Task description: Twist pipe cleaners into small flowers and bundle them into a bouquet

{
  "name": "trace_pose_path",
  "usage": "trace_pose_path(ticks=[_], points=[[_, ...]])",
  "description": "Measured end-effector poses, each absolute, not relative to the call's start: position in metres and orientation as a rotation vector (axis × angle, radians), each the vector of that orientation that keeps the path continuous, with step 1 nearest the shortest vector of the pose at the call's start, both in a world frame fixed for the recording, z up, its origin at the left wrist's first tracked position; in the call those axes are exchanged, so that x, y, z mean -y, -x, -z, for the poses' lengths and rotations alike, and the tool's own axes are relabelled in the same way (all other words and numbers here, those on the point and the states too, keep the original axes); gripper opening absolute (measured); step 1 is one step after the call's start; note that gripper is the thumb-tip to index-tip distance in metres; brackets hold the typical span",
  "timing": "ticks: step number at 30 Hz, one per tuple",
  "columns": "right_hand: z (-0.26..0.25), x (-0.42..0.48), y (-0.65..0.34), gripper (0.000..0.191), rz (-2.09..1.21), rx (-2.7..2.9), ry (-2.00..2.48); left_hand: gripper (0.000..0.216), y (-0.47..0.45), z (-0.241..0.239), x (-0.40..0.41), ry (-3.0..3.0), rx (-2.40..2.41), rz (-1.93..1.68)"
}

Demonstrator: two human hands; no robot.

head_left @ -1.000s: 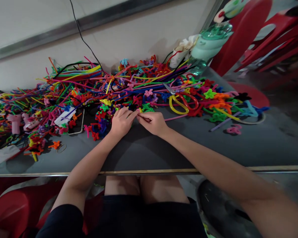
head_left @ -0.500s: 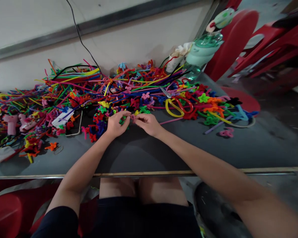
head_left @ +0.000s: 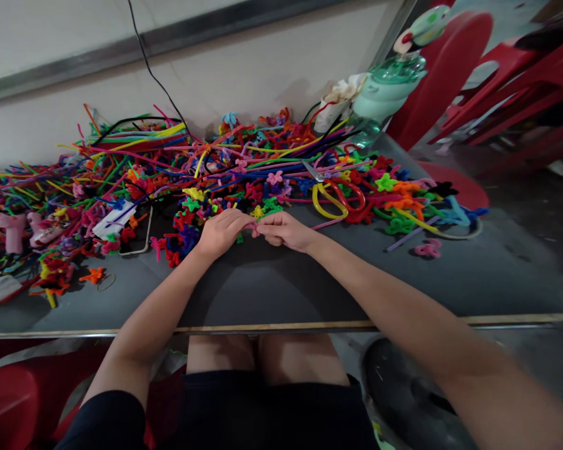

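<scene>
My left hand [head_left: 223, 230] and my right hand [head_left: 285, 230] meet fingertip to fingertip at the middle of a dark grey table [head_left: 272, 281]. Both are closed in a pinch on a small pink pipe cleaner [head_left: 253, 228], which shows only as a short bit between the fingers. A pink strand [head_left: 326, 223] runs off to the right from my right hand. Just behind the hands lies a long heap of coloured pipe cleaners [head_left: 244, 165] and small twisted flower shapes [head_left: 187, 222].
Scissors with yellow and red handles [head_left: 338, 197] lie right of the hands. A green water bottle [head_left: 382, 87] stands at the back right by the wall. A phone [head_left: 138, 234] and pink figures [head_left: 25, 228] lie left. Red plastic chairs [head_left: 511, 81] stand right.
Both hands stay together at the same spot; the fingers have shifted on the pink piece. The view has swung slightly.
</scene>
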State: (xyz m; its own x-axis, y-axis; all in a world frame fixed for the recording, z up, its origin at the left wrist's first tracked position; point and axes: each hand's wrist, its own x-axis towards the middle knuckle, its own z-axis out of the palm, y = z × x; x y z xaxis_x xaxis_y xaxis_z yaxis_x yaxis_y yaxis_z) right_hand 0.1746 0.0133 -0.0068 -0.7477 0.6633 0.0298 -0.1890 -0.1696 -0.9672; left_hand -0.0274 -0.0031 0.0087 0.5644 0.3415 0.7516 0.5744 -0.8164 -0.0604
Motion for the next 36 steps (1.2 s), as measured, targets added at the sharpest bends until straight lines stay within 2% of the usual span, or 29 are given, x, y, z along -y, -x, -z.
trace_pose_path(ticks=[12,21,30,36], points=[[0.004,-0.011,-0.182,0.03,-2.067,1.718,0.347,0.01,0.03,-0.024,0.016,2.428,0.477,0.819],[0.004,-0.013,-0.184,0.032,-2.138,1.727,0.343,0.011,0.03,-0.025,0.015,2.284,0.428,0.807],[0.003,-0.013,-0.181,0.033,-1.971,1.722,0.553,0.027,0.034,-0.021,0.015,2.556,0.489,0.685],[-0.001,-0.016,-0.184,0.038,-1.775,1.845,0.762,0.026,0.031,-0.024,0.018,2.643,0.567,0.615]])
